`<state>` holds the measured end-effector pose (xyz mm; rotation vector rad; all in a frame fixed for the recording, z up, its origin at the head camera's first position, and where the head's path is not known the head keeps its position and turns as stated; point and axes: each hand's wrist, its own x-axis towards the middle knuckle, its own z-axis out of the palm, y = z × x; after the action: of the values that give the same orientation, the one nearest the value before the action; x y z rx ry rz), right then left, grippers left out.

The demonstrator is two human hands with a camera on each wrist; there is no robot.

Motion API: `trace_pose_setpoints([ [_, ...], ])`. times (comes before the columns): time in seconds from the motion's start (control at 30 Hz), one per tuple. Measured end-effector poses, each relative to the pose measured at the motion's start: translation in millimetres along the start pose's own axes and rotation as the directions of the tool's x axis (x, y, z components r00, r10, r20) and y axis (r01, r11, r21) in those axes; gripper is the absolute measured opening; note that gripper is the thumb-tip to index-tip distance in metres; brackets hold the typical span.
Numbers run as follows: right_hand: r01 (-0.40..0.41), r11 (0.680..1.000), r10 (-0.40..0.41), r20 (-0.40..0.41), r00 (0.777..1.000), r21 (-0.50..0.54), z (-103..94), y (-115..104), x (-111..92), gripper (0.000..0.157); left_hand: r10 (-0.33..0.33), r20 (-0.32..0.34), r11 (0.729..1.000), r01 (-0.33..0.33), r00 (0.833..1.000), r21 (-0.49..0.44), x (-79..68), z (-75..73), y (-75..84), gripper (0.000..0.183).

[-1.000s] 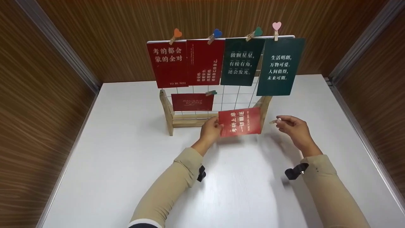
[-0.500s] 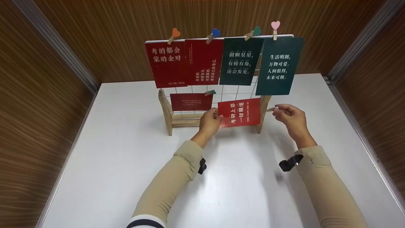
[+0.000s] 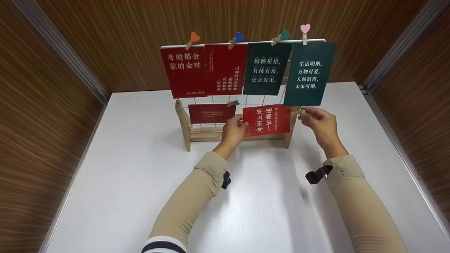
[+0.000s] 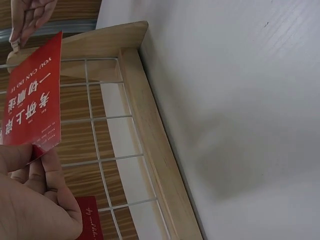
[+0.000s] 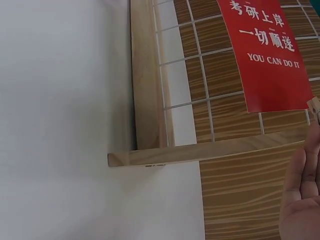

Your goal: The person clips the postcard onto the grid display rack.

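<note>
My left hand [image 3: 235,131] pinches the left edge of a red card [image 3: 266,120] with white lettering, held in front of the wire grid's lower right part. In the left wrist view the thumb and fingers grip one corner of this card [image 4: 35,95]. Beside the card's right edge, my right hand [image 3: 319,124] pinches a small wooden clothespin [image 3: 297,112]. The right wrist view has the clothespin [image 5: 315,105] at the card's corner; whether it bites the card I cannot tell. A smaller red card [image 3: 212,113] hangs left of my left hand from a green clip [image 3: 233,103].
The grid stands in a wooden frame [image 3: 182,123] on a white table [image 3: 140,196]. Along its top hang two red cards [image 3: 225,70] and two green cards [image 3: 309,73], under heart-topped clothespins [image 3: 305,33]. Wood-patterned walls [image 3: 246,17] enclose the table.
My left hand has raised the red card against the lower grid area. The right hand has moved up and left, bringing the clothespin to the card's right edge.
</note>
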<state>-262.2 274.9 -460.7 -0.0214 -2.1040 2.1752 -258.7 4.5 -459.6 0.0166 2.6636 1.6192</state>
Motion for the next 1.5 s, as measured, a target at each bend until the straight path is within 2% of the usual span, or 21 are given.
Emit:
trace_pose_setpoints([
  [0.2,0.034,0.997,-0.037,-0.042,0.998,-0.066,8.3,-8.4,3.4,0.031,-0.006,-0.020,1.000,0.007,1.000,0.007,3.8,-2.7,3.1,0.016],
  [0.33,0.086,0.988,-0.095,-0.067,0.993,-0.129,14.0,-13.1,6.9,0.026,0.000,-0.031,1.000,0.000,1.000,0.002,5.6,-3.3,4.8,0.016],
  [0.47,0.136,0.974,-0.157,-0.106,0.982,-0.178,18.0,-17.4,11.8,0.016,0.020,-0.038,1.000,-0.019,0.999,0.009,6.5,-3.9,6.9,0.018],
  [0.6,0.159,0.958,-0.195,-0.137,0.971,-0.240,20.6,-22.0,15.9,0.015,0.042,-0.050,0.999,-0.040,0.998,0.035,7.5,-5.9,8.0,0.017],
  [0.7,0.171,0.943,-0.217,-0.142,0.966,-0.284,23.0,-25.4,17.7,0.015,0.033,-0.057,0.999,-0.031,0.998,0.038,8.2,-7.3,8.4,0.018],
  [0.77,0.188,0.940,-0.234,-0.136,0.963,-0.284,24.8,-27.0,18.7,0.014,0.028,-0.062,0.999,-0.026,0.998,0.041,8.7,-8.1,8.6,0.020],
  [0.87,0.201,0.960,-0.227,-0.122,0.966,-0.197,27.1,-29.1,21.3,0.015,0.033,-0.071,0.999,-0.030,0.997,0.042,9.5,-8.5,8.7,0.021],
  [0.93,0.192,0.974,-0.206,-0.121,0.971,-0.120,27.9,-29.6,23.5,0.020,0.040,-0.075,0.998,-0.037,0.996,0.045,10.4,-8.7,8.7,0.019],
  [1.0,0.180,0.979,-0.191,-0.127,0.973,-0.092,28.6,-30.3,25.3,0.026,0.045,-0.077,0.998,-0.042,0.996,0.044,11.0,-8.9,8.8,0.019],
  [1.3,0.132,0.960,-0.176,-0.166,0.970,-0.246,31.5,-34.6,25.5,0.027,0.042,-0.085,0.999,-0.039,0.995,0.038,12.6,-8.4,7.1,0.018],
  [1.5,0.156,0.904,-0.239,-0.168,0.956,-0.397,33.5,-33.5,26.0,0.028,0.047,-0.089,0.999,-0.046,0.995,0.023,13.9,-6.6,6.2,0.018],
])
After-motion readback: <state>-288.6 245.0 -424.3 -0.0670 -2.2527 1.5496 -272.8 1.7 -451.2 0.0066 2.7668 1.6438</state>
